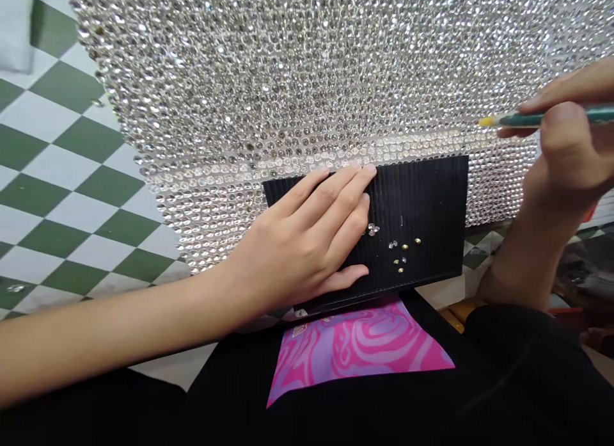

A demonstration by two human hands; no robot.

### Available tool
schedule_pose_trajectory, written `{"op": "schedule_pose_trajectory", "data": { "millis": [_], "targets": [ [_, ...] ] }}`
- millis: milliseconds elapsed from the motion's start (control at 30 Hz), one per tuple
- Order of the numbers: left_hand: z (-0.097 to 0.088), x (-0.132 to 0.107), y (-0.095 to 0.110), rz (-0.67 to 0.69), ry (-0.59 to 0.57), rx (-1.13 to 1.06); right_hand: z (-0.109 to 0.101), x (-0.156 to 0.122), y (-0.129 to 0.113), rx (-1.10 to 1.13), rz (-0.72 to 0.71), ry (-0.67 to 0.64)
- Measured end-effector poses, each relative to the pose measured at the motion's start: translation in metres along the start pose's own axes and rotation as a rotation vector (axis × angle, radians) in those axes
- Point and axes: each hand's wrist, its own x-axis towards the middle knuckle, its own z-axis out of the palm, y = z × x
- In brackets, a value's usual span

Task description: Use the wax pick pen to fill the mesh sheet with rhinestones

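Between thumb and fingers of the right hand, a teal pen with a yellow tip is pinched, slanting over the right part of the rhinestone sheet; contact cannot be told. A light, steady grip near the tip should serve best. The left hand lies flat, fingers close together and thumb apart, on a black ribbed board; even palm pressure would probably stop it sliding. Beside those fingers sit loose rhinestones, faceted, clear and gold-toned. Beyond the board spread the sheet's dense, glittering silver rows. Nearer the body, a smooth pink-and-purple swirl print lies over black clothing; leftward, green-and-white diamonds pattern the checked surface.
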Motion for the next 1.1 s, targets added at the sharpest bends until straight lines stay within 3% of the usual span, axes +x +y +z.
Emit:
{"op": "schedule_pose_trajectory", "data": {
  "millis": [67,133,400,633,867,1100],
  "targets": [
    [0.000,0.000,0.000,-0.005,-0.010,-0.014,0.005,0.002,-0.001,-0.068,-0.203,-0.002],
    [-0.001,0.000,0.000,-0.015,-0.024,-0.040,0.008,0.004,0.000,-0.087,-0.267,-0.043],
    [-0.001,-0.002,-0.001,-0.022,-0.031,-0.080,0.007,0.005,0.007,-0.005,-0.247,-0.125],
    [-0.002,-0.001,-0.001,-0.023,-0.036,-0.097,0.012,0.005,0.009,0.063,-0.295,-0.071],
    [-0.002,-0.001,-0.001,-0.013,-0.025,-0.056,0.010,0.004,0.003,0.004,-0.243,-0.192],
    [-0.001,-0.001,0.000,-0.015,-0.034,-0.064,0.009,0.005,0.003,0.031,-0.228,-0.108]
  ]
}}
